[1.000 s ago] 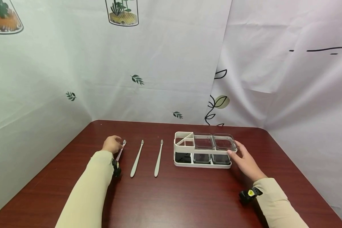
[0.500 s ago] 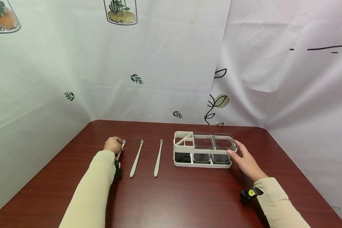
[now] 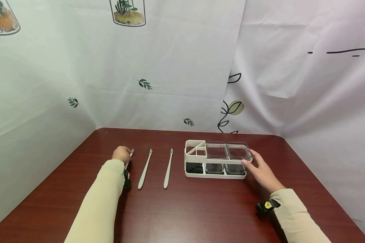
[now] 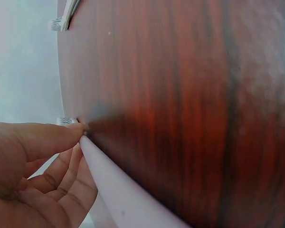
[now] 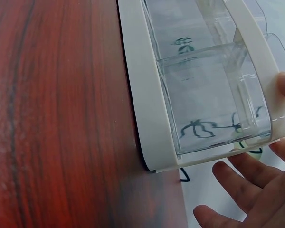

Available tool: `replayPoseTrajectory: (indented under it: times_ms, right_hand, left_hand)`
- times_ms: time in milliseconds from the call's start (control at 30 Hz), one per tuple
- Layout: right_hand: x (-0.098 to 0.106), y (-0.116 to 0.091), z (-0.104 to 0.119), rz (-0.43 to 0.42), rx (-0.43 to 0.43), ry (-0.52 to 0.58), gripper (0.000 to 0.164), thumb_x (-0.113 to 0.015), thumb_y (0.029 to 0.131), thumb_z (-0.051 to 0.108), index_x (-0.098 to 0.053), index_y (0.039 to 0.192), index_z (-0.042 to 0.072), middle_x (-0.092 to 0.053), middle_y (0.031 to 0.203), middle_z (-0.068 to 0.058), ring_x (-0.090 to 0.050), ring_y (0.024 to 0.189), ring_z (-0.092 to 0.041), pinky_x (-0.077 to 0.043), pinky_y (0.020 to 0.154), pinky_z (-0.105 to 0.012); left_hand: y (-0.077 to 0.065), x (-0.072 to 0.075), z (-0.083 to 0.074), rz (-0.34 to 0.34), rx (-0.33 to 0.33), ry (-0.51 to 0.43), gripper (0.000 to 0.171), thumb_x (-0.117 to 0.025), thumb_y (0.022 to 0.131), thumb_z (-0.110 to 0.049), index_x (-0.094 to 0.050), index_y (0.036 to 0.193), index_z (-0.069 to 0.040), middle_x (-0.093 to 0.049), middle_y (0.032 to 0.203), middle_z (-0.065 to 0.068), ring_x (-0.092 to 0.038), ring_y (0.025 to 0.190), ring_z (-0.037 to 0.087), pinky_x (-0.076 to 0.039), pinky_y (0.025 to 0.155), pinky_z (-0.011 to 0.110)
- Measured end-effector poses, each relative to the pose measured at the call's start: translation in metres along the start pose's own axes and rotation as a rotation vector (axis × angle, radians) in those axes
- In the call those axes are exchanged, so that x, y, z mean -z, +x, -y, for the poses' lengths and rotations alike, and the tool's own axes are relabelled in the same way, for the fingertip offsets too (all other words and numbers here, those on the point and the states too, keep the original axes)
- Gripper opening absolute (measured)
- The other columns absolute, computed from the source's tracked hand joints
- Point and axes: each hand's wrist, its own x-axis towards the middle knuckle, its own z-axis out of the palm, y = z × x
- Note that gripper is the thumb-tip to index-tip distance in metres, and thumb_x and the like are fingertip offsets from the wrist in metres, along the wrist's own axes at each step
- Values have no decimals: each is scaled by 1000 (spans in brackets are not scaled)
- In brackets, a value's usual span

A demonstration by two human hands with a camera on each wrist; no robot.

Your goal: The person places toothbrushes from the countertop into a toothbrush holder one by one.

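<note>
At the table's left side, my left hand (image 3: 121, 154) pinches a pale pink toothbrush (image 4: 123, 194) near its neck, between thumb and fingertips. Its bristle head (image 4: 66, 121) shows past the thumb, and the handle runs back toward the wrist camera. On the right stands a white toothbrush holder (image 3: 215, 176) with a divided top section and two clear cups (image 3: 238, 152). My right hand (image 3: 263, 173) holds the holder's upper right corner. In the right wrist view the thumb presses the white upper rail (image 5: 263, 66), while the other fingers spread around the end.
Two more pale toothbrushes, one on the left (image 3: 144, 170) and another (image 3: 168, 172) nearer the holder, lie between the hands, heads toward the back. They rest on a dark red wooden table (image 3: 182, 212). A white printed curtain (image 3: 176, 67) hangs behind its far edge.
My left hand has shifted slightly right and its fingers have come in on the pink toothbrush's neck. The right hand and the holder have stayed in place.
</note>
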Motion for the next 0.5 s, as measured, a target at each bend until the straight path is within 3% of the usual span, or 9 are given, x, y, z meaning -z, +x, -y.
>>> replayPoseTrajectory:
  times_ms: [300, 500]
  right_hand:
    - [1, -2, 2, -11, 3, 28, 68, -54, 100, 28, -19, 150, 0, -38, 142, -30, -46, 126, -43, -45, 97, -45]
    - [0, -2, 2, -4, -9, 51, 69, -55, 99, 28, -19, 150, 0, -37, 143, -30, -45, 127, -44, -44, 99, -49]
  left_hand:
    - [4, -1, -3, 19, -22, 39, 30, -55, 89, 6, -60, 117, 16, -57, 121, 33, -55, 111, 45, -53, 83, 48]
    - [6, -1, 3, 19, -31, -7, 21, -54, 87, 7, -69, 101, 12, -64, 107, 29, -61, 94, 39, -55, 72, 42]
